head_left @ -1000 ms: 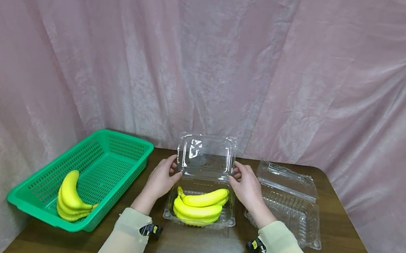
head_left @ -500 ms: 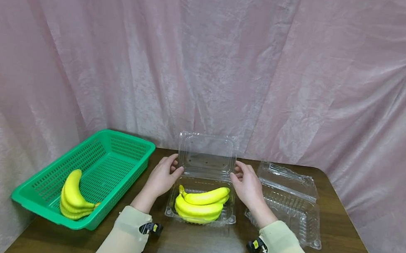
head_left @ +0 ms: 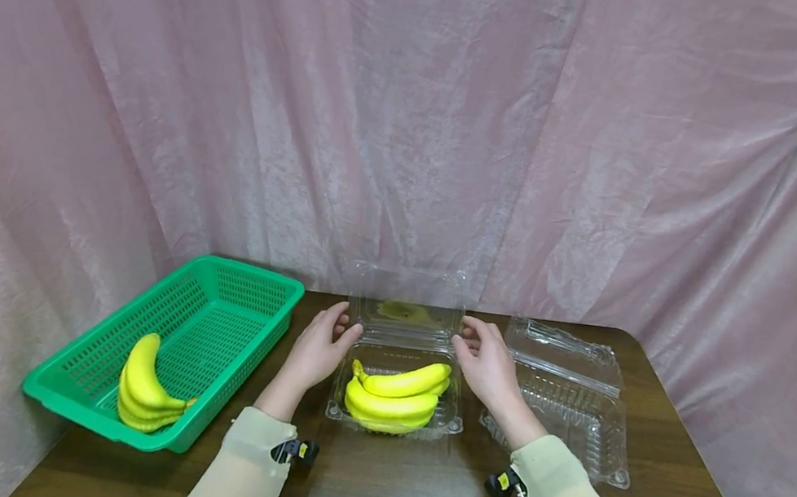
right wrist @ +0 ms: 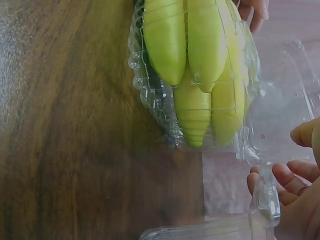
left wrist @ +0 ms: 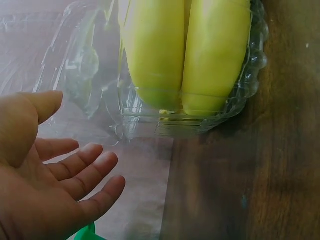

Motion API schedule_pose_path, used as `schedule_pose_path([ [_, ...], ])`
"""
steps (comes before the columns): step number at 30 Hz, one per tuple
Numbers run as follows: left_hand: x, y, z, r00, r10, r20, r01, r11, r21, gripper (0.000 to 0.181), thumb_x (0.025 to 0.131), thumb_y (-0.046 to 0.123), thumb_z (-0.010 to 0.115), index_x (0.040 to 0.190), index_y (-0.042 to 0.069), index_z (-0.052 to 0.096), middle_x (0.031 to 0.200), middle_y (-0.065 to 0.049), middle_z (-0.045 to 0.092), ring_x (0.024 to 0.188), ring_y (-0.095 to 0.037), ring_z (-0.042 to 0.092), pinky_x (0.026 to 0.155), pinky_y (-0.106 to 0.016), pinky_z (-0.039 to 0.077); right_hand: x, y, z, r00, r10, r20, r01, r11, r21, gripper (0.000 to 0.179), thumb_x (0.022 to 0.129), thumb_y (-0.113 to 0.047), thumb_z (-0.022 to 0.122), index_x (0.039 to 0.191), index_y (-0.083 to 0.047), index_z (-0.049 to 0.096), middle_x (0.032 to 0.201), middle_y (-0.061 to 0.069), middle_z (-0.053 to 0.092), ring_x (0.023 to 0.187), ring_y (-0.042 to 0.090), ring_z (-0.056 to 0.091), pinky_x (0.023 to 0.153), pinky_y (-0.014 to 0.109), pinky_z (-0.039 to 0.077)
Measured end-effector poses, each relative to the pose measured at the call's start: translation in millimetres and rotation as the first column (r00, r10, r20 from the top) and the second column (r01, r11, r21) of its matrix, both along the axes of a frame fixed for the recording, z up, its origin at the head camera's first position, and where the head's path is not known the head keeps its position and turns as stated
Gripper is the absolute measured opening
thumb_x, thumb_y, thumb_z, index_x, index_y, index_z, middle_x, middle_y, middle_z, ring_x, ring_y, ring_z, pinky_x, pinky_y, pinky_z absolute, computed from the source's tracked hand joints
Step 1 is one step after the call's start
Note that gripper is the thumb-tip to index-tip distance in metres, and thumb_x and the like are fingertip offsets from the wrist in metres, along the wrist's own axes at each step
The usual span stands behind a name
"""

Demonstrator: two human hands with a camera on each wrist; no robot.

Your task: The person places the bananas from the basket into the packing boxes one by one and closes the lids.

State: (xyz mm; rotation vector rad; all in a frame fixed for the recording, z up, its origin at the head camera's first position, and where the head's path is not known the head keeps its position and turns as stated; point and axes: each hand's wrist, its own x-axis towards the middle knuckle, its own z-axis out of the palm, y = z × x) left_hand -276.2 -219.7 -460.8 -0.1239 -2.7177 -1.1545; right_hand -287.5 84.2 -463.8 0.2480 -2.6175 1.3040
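Note:
A clear plastic clamshell box (head_left: 455, 421) stands mid-table with a bunch of yellow bananas (head_left: 392, 402) in its base. Its hinged lid (head_left: 409, 287) is raised at the back and mirrors some yellow. At the lid's left edge is my left hand (head_left: 319, 344), thumb and fingers spread apart with nothing pinched between them in the left wrist view. My right hand (head_left: 488, 365) is at the opposite edge, its fingers loosely bent and thumb held apart. In the right wrist view, the banana tips (right wrist: 195, 117) show through the box wall.
To the left, a green perforated basket (head_left: 263, 331) holds another bunch of bananas (head_left: 145, 388). A second clear clamshell box (head_left: 575, 412) lies with its lid raised to the right, close beside my right forearm. Behind the table hangs a pink curtain (head_left: 450, 123).
The box with the bananas has shifted slightly away from me. Its lid's tilt has changed a little, and a yellow reflection now shows in it. Both hands stay at its sides.

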Motion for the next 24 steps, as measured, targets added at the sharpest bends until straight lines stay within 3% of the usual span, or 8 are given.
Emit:
schedule_pose_path([
  [13, 10.4, -1.5, 4.0, 0.999, -0.027, 0.025, 0.027, 1.0, 0.006, 0.067, 0.1, 0.05, 0.058, 0.154, 0.016, 0.039, 0.137, -0.01, 0.054, 0.125, -0.029, 0.055, 0.102, -0.05, 0.046, 6.6, 3, -3.0, 1.0, 0.009, -0.023, -0.011, 0.998, -0.061, 0.047, 0.101, -0.032, 0.062, 0.142, -0.011, 0.055, 0.118, 0.005, 0.06, 0.112, 0.025, 0.065, 0.095, 0.042, 0.053],
  [24, 20.2, -1.6, 1.3, 0.999, -0.034, 0.005, 0.034, 0.999, -0.023, 0.068, 0.1, 0.048, 0.059, 0.154, 0.013, 0.039, 0.147, -0.008, 0.046, 0.131, -0.028, 0.05, 0.104, -0.052, 0.044, 15.3, 6, 1.8, 0.999, 0.038, 0.013, -0.037, 0.996, -0.082, 0.045, 0.102, -0.035, 0.061, 0.14, -0.01, 0.055, 0.122, 0.008, 0.06, 0.115, 0.027, 0.064, 0.096, 0.043, 0.052],
])
